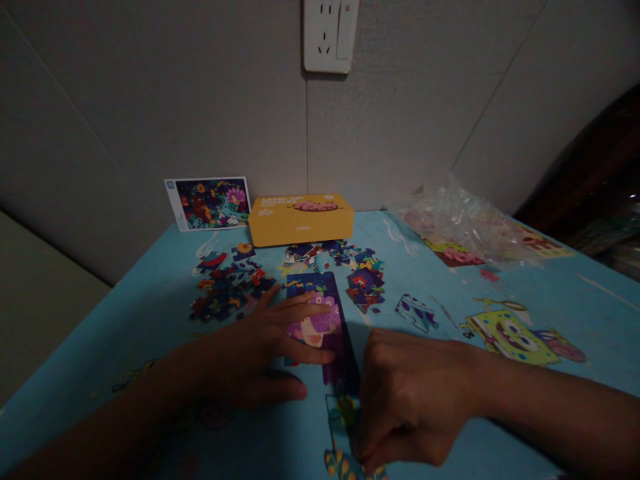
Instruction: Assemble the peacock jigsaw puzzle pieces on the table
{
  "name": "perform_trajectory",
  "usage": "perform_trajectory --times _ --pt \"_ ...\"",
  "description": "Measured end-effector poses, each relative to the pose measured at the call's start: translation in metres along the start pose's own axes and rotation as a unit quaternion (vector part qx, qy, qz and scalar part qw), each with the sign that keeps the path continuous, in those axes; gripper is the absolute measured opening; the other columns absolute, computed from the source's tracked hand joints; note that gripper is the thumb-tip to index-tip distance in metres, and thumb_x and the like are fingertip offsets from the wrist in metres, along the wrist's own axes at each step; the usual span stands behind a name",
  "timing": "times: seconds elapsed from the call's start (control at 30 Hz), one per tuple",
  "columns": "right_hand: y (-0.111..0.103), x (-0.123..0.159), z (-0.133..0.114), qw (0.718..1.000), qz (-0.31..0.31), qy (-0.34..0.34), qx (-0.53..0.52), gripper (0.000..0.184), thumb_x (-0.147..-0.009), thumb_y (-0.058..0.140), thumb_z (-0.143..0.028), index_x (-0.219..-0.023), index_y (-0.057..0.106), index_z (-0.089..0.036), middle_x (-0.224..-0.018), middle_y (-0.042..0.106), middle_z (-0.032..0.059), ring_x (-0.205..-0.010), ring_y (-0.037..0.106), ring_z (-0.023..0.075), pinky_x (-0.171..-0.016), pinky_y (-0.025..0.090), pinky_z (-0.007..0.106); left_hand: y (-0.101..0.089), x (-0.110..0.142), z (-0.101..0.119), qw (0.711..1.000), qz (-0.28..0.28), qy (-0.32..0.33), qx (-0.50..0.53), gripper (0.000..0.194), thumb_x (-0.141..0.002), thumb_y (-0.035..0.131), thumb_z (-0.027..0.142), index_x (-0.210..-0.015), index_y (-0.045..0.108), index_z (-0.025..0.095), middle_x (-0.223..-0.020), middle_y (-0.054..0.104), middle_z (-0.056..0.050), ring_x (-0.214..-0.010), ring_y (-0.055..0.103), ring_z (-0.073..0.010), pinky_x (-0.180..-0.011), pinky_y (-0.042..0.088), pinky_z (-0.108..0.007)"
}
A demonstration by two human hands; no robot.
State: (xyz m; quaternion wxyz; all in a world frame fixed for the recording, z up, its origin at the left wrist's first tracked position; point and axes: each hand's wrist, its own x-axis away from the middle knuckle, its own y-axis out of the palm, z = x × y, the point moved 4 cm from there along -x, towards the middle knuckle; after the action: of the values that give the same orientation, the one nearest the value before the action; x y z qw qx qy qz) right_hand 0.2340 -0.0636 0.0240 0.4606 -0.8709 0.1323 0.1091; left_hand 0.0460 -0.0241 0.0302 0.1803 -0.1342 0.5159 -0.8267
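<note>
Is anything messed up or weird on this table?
I see nothing spilled or broken. The clear plastic lies crumpled at the back right, and a small bit of puzzle sits off by itself, away from the left heap of pieces.

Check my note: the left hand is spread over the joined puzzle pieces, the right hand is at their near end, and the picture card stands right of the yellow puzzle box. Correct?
Wrong side: the head view shows the picture card left, not right, of the yellow puzzle box. The left hand is spread over the joined puzzle pieces, the right hand at their near end.
</note>
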Motion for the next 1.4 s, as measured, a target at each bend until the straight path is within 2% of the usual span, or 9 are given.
perform_trajectory --times 0.23,0.43,0.6,0.77,0.93,1.07,1.2,1.3,1.4 --pt "0.003 0.001 0.004 0.998 -0.031 0.049 -0.026 0.013 -0.083 0.076 -0.032 -0.082 0.079 -0.019 -0.063 0.074 -0.0022 -0.055 0.065 0.0092 -0.045 0.033 0.023 0.001 0.000 -0.001 1.000 0.008 0.009 -0.007 0.047 -0.089 0.063 0.058 -0.134 0.059 0.043 -0.163 0.029 -0.003 -0.148 0.027 -0.0368 -0.121 0.000 -0.061" --pt "0.003 0.002 0.011 0.994 -0.039 0.080 -0.061 0.015 -0.081 0.079 -0.034 -0.088 0.080 -0.020 -0.066 0.076 -0.0012 -0.055 0.065 0.0084 -0.045 0.034 0.022 0.001 0.000 -0.002 1.000 0.002 0.002 -0.015 0.047 -0.089 0.062 0.058 -0.134 0.058 0.045 -0.164 0.027 -0.003 -0.149 0.025 -0.0367 -0.120 -0.004 -0.062" --pt "-0.002 0.002 0.015 0.995 -0.008 0.063 -0.076 0.018 -0.082 0.078 -0.038 -0.087 0.081 -0.021 -0.065 0.076 -0.0015 -0.052 0.064 0.0071 -0.044 0.034 0.021 0.003 0.001 -0.002 1.000 -0.002 0.000 -0.014 0.048 -0.089 0.063 0.057 -0.135 0.057 0.046 -0.164 0.025 -0.002 -0.149 0.024 -0.0373 -0.119 -0.004 -0.063" --pt "-0.001 0.001 0.020 0.995 -0.001 0.034 -0.097 0.015 -0.083 0.079 -0.032 -0.086 0.080 -0.017 -0.068 0.076 -0.0004 -0.055 0.066 0.0073 -0.046 0.036 0.019 0.001 -0.001 0.000 1.000 -0.020 -0.014 -0.013 0.048 -0.090 0.063 0.057 -0.135 0.058 0.044 -0.165 0.023 -0.003 -0.150 0.022 -0.0366 -0.119 -0.004 -0.064" --pt "-0.002 0.000 0.016 0.993 0.004 0.052 -0.103 0.012 -0.080 0.081 -0.027 -0.084 0.079 -0.016 -0.067 0.076 -0.0005 -0.056 0.067 0.0070 -0.048 0.038 0.017 0.001 0.001 -0.001 1.000 -0.019 -0.016 -0.012 0.047 -0.090 0.062 0.058 -0.134 0.058 0.045 -0.164 0.024 -0.004 -0.150 0.022 -0.0370 -0.119 -0.001 -0.065" --pt "-0.001 0.000 0.015 0.993 0.006 0.068 -0.096 0.012 -0.080 0.081 -0.029 -0.084 0.079 -0.018 -0.068 0.076 -0.0008 -0.057 0.068 0.0072 -0.047 0.038 0.017 0.004 0.002 -0.001 1.000 0.005 0.007 -0.013 0.046 -0.090 0.063 0.055 -0.134 0.059 0.042 -0.163 0.028 -0.006 -0.149 0.026 -0.0373 -0.118 0.003 -0.066" --pt "0.001 0.001 0.019 0.994 0.010 0.031 -0.107 0.016 -0.082 0.079 -0.032 -0.082 0.077 -0.016 -0.066 0.076 -0.0002 -0.055 0.066 0.0070 -0.046 0.037 0.017 0.005 -0.001 0.008 0.998 0.031 0.051 -0.014 0.034 -0.091 0.066 0.040 -0.125 0.068 0.038 -0.160 0.035 -0.007 -0.148 0.030 -0.0354 -0.120 0.007 -0.064" --pt "-0.001 0.002 0.022 0.993 0.013 0.019 -0.115 0.019 -0.083 0.078 -0.033 -0.077 0.076 -0.015 -0.065 0.075 0.0010 -0.053 0.065 0.0076 -0.045 0.036 0.018 0.006 -0.005 0.021 0.997 -0.001 0.078 0.007 0.030 -0.088 0.069 0.029 -0.116 0.073 0.038 -0.158 0.038 -0.006 -0.146 0.035 -0.0312 -0.123 0.014 -0.055" --pt "-0.005 0.003 0.022 0.994 0.007 0.036 -0.105 0.018 -0.081 0.077 -0.030 -0.073 0.075 -0.015 -0.063 0.073 0.0019 -0.051 0.063 0.0089 -0.044 0.036 0.020 0.005 -0.007 0.032 0.996 -0.031 0.086 0.019 0.030 -0.088 0.069 0.029 -0.115 0.074 0.039 -0.154 0.044 -0.005 -0.144 0.039 -0.0299 -0.123 0.015 -0.053"
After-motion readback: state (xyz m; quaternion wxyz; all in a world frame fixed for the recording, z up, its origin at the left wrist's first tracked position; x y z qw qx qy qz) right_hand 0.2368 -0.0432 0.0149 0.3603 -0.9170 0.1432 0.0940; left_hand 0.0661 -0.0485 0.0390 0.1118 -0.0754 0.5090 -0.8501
